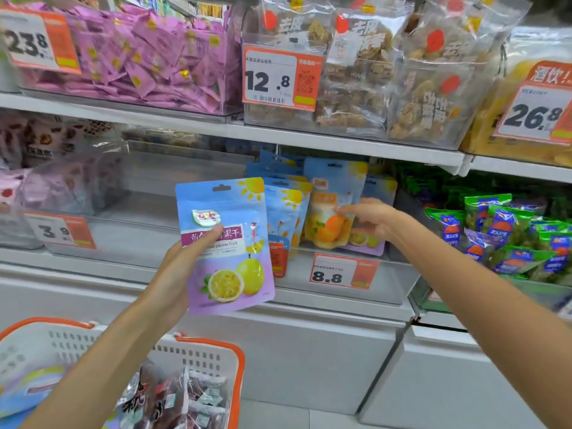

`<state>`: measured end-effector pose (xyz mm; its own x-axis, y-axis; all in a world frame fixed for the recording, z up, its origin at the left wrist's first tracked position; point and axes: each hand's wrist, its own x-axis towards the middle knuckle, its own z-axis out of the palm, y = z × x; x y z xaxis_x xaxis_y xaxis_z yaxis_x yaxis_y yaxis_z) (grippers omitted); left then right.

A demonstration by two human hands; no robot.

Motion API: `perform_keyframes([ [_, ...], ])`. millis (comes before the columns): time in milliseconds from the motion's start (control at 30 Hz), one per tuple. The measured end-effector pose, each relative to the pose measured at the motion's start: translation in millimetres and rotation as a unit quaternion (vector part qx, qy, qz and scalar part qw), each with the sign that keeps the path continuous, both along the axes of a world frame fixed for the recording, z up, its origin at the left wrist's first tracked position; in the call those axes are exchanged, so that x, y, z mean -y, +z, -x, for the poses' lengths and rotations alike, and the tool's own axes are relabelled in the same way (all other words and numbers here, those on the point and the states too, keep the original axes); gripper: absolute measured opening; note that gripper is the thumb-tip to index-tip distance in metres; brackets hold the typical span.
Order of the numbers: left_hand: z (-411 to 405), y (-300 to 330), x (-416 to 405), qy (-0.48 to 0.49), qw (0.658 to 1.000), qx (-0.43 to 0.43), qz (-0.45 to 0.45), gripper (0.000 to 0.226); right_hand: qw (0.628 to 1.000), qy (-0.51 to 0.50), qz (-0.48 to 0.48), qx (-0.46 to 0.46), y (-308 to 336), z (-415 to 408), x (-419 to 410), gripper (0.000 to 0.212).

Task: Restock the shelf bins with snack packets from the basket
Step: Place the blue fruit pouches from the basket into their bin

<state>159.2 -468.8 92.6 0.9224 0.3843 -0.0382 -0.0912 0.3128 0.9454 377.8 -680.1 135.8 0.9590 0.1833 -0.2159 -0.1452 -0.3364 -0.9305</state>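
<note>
We hold a passion fruit packet (224,243) pinched in our left hand (182,261), just before the clear bin (387,274). Our right hand (368,216), grip spread, touches packets already standing there. The basket (201,351) holds many more, so much restocking remains.

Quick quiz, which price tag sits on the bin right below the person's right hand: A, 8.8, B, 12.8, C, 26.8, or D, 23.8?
A: the right hand reaches to the pouches in the clear bin, whose front carries the 8.8 price tag just beneath it; the other prices hang on the shelf above.
</note>
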Motion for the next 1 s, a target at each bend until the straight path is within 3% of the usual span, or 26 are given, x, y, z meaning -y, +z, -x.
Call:
perform_keyframes([
  [100,0.9,4.0,-0.2,-0.001,1.000,-0.009,-0.006,0.037,0.988,0.056,0.130,-0.055,-12.8,-8.0,-6.5,0.028],
  [200,3.2,5.5,-2.4,-0.005,1.000,-0.014,-0.013,0.032,0.992,0.062,0.096,-0.046,-20.1,-15.5,-14.7,0.018],
  [300,4.5,5.3,-3.6,-0.015,1.000,-0.018,-0.015,0.031,0.994,0.086,0.062,-0.026,-26.1,-18.7,-24.8,0.029],
  [533,-0.2,17.5,8.5,-0.044,0.998,-0.032,-0.035,0.029,0.984,0.130,0.123,0.000,-30.0,-24.4,-21.4,0.040],
  [667,-8.7,31.0,23.6,-0.056,0.997,-0.029,-0.040,0.035,0.977,0.113,0.177,0.026,-4.8,-9.6,2.8,0.011],
  [700,-16.2,35.3,29.7,-0.053,0.998,-0.021,-0.040,0.036,0.975,0.149,0.164,0.013,5.7,-1.5,13.7,0.004],
  [733,-24.6,41.0,37.0,-0.056,0.997,-0.009,-0.044,0.035,0.969,0.210,0.126,-0.015,16.4,7.4,25.5,0.011],
  [833,-59.1,60.1,68.7,-0.087,0.993,0.019,-0.081,0.025,0.931,0.351,-0.025,-0.101,42.0,35.9,54.9,0.048],
  [900,-86.1,70.0,91.9,-0.122,0.988,0.025,-0.091,0.019,0.944,0.310,-0.065,-0.094,46.3,46.0,65.1,0.039],
  [1000,-122.5,74.9,110.7,-0.188,0.977,-0.015,-0.101,0.016,0.986,0.165,-0.026,-0.023,40.2,45.2,73.4,0.022],
])
